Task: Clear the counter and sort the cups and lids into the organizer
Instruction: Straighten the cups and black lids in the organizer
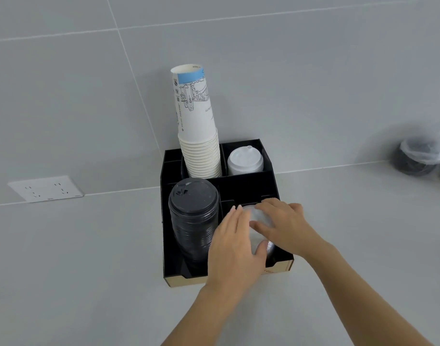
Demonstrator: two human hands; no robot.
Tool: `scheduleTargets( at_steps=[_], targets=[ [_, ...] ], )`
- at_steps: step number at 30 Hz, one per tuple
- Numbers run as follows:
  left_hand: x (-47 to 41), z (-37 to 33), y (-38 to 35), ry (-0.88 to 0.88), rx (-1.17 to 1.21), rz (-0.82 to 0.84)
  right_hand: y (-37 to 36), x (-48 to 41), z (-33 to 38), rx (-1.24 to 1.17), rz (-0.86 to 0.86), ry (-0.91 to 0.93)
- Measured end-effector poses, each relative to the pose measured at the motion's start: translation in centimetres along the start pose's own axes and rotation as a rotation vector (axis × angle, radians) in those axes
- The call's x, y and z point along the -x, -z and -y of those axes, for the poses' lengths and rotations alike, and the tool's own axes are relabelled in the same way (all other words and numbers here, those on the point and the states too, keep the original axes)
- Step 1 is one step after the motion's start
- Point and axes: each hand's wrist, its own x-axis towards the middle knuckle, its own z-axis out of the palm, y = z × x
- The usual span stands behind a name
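A black organizer [243,186] stands on the grey counter against the wall. Its back left compartment holds a tall stack of white paper cups [197,126], and the back right one holds white lids [245,162]. A stack of black lids [194,218] fills the front left compartment. Both hands are over the front right compartment, around a stack of clear lids [257,216]. My left hand [233,248] presses its left and front side. My right hand [283,223] lies on its top and right side. Most of the clear stack is hidden by the hands.
A wall socket [46,189] sits low on the wall at the left. At the far right, blurred, dark lids in a clear plastic bag [418,156] lie on the counter by the wall. The organizer's front edge [186,280] is bare wood.
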Motion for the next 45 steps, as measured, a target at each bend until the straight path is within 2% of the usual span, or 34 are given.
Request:
scheduleTargets(
  at_steps=[3, 5, 8, 12, 15, 20, 23, 27, 32, 36, 45],
  targets=[
    [-1.4, -1.6, 3.1, -0.069, 0.003, -0.039, 3.2, -0.6, 0.9, -0.117, 0.089, 0.044],
    [-2.6, -2.6, 5.8, -0.161, 0.059, -0.005, 5.3, -1.0, 1.7, -0.192, 0.109, 0.103],
    [-5.1, -3.3, 10.0, -0.334, 0.13, 0.038, 8.4, -1.9, 3.1, -0.26, 0.074, 0.198],
    [-8.7, -1.8, 13.9, -0.393, 0.249, 0.082, 11.6, -3.5, 5.2, -0.331, 0.001, 0.314],
    [-11.0, 0.7, 15.2, -0.363, 0.337, 0.007, 12.2, -5.2, 6.1, -0.472, -0.078, 0.318],
    [-14.8, 5.3, 14.1, -0.216, 0.497, -0.257, 10.1, -10.0, 7.0, -0.665, -0.252, 0.282],
    [-16.4, 7.3, 12.4, -0.037, 0.599, -0.232, 7.7, -13.1, 7.5, -0.786, -0.259, 0.222],
    [-17.5, 8.7, 10.3, 0.158, 0.726, -0.089, 4.9, -15.6, 7.8, -0.96, -0.233, 0.141],
    [-18.6, 9.5, 8.8, 0.168, 0.823, -0.064, 3.0, -17.6, 8.2, -1.106, -0.148, 0.202],
    [-19.0, 9.0, 7.9, 0.169, 0.925, -0.071, 2.4, -18.0, 8.9, -1.079, -0.175, 0.324],
    [-19.0, 9.2, 6.7, 0.236, 1.004, -0.155, 2.3, -18.2, 9.3, -0.982, -0.216, 0.364]
  ],
)
